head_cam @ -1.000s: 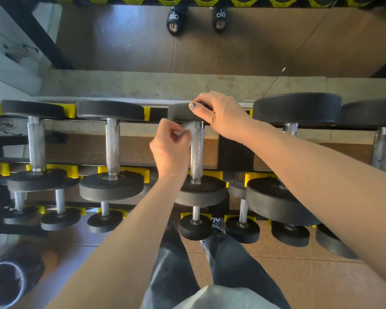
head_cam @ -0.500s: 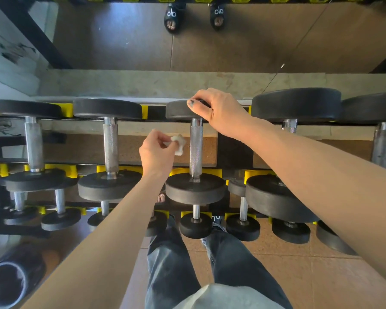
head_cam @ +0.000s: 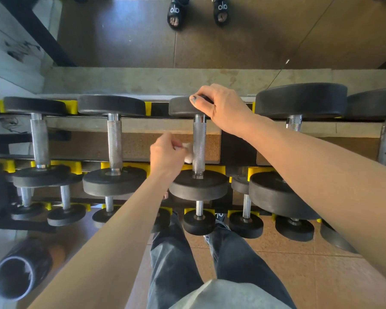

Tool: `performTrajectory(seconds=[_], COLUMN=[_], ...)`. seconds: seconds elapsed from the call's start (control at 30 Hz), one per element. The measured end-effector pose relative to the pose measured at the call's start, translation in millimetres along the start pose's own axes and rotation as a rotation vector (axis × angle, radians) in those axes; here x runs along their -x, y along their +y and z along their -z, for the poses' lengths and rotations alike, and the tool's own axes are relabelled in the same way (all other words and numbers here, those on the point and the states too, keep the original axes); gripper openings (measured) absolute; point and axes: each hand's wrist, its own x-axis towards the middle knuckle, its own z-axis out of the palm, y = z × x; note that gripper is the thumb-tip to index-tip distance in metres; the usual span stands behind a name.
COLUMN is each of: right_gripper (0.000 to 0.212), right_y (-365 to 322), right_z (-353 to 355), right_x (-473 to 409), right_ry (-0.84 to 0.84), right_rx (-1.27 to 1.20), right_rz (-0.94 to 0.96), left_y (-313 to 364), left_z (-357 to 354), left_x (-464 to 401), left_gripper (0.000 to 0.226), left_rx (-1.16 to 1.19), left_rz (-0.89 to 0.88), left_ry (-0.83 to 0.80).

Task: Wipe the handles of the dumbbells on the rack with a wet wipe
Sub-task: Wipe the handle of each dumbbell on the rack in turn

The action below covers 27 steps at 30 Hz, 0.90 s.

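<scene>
Handles left of my hands: two knurled handles [head_cam: 114, 143] sat untouched; whether wiped, I couldn't tell.
Left hand [head_cam: 165, 152]: pinched the wet wipe [head_cam: 187, 152] against the middle handle [head_cam: 199, 146].
Right hand [head_cam: 223, 108]: gripped that dumbbell's far head [head_cam: 181, 107], steadying it.
Beyond my right hand: bigger dumbbells [head_cam: 299, 101] remained, I judged.

Five dumbbells [head_cam: 198, 148] on the top rack row, two hands [head_cam: 223, 108], one wet wipe [head_cam: 187, 152]
</scene>
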Motion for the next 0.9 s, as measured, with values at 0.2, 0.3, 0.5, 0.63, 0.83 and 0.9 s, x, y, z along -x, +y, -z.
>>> performTrajectory(seconds=[0.2, 0.3, 0.5, 0.63, 0.83, 0.9], right_gripper=[0.044, 0.044, 0.045, 0.045, 0.043, 0.044], right_y=[-0.4, -1.3, -1.7, -2.1, -2.4, -2.3], right_z=[-0.7, 0.3, -0.9, -0.8, -2.8, -3.5], right_x=[1.1, 1.8, 2.3, 2.0, 1.8, 1.6], right_ry=[0.009, 0.008, 0.020, 0.030, 0.039, 0.043], right_rx=[0.004, 0.005, 0.019, 0.033, 0.050, 0.052], right_rz=[0.000, -0.004, -0.006, -0.002, -0.003, -0.002], left_y=[-8.7, -5.2, -6.2, -5.2, 5.9, 5.5], left_z=[13.0, 6.4, 24.6, 13.9, -5.1, -2.6], left_x=[8.7, 12.7, 12.6, 19.2, 21.6, 20.0], left_gripper=[0.015, 0.016, 0.018, 0.016, 0.023, 0.024], left_rx=[0.022, -0.126, 0.035, -0.367, -0.375, -0.351], left_rz=[-0.019, -0.040, -0.051, -0.127, -0.035, -0.020], left_ry=[0.008, -0.070, -0.091, -0.172, -0.242, -0.239])
